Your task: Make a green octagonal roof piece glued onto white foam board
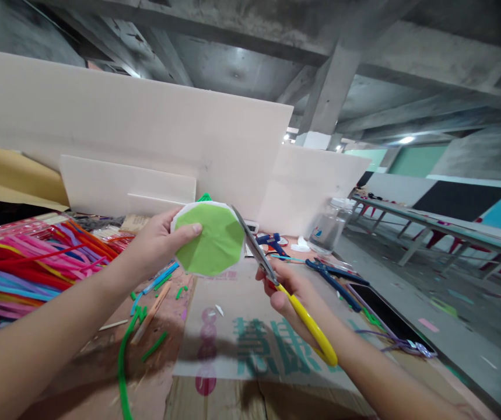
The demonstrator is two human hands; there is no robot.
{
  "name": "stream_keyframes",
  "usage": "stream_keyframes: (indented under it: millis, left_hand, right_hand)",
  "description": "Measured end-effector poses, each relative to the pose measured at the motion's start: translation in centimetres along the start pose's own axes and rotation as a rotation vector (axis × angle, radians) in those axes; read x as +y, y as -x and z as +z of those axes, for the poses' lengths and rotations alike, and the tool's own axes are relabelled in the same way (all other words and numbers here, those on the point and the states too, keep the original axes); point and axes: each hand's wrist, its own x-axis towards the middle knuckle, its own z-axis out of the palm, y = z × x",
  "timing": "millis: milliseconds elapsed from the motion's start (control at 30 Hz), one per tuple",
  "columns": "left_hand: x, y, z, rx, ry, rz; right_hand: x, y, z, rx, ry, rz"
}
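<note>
My left hand (167, 236) pinches a roughly round green piece with a white border (213, 242), thumb on its face and fingers behind. Whether it is paper or felt I cannot tell. A bit of darker green (205, 197) shows behind its top edge. In my right hand (287, 286) are scissors (276, 280) with yellow handles, their blades pointing up along the piece's right edge. How far the blades are parted is hard to see. Below lies a cardboard sheet (215, 356) with printed characters, and on it a small white scrap (219, 310).
Colourful pipe cleaners (40, 262) are heaped at the left. Green pipe cleaner bits (154, 347) and a wooden stick (151, 312) lie nearer. On the right are blue-handled pliers (335, 280), a phone (390, 312), a blue glue gun (276, 244) and a clear plastic jar (329, 227). White boards (145, 128) stand behind.
</note>
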Motion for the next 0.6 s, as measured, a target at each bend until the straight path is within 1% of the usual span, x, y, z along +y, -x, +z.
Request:
stream_keyframes:
  millis: [133, 267, 467, 600]
  left_hand:
    - [-0.05, 0.02, 0.03, 0.002, -0.010, 0.005]
    - [-0.04, -0.02, -0.04, 0.003, -0.054, 0.012]
    - [-0.26, 0.31, 0.09, -0.002, -0.204, 0.032]
    - [-0.75, 0.40, 0.21, -0.032, -0.179, 0.028]
  right_hand:
    - [0.35, -0.07, 0.00, 0.015, 0.031, 0.018]
    - [0.06, -0.06, -0.02, 0.003, 0.025, 0.044]
    - [-0.49, 0.50, -0.09, -0.069, 0.030, 0.021]
    - [-0.50, 0.55, -0.08, -0.079, 0.029, 0.001]
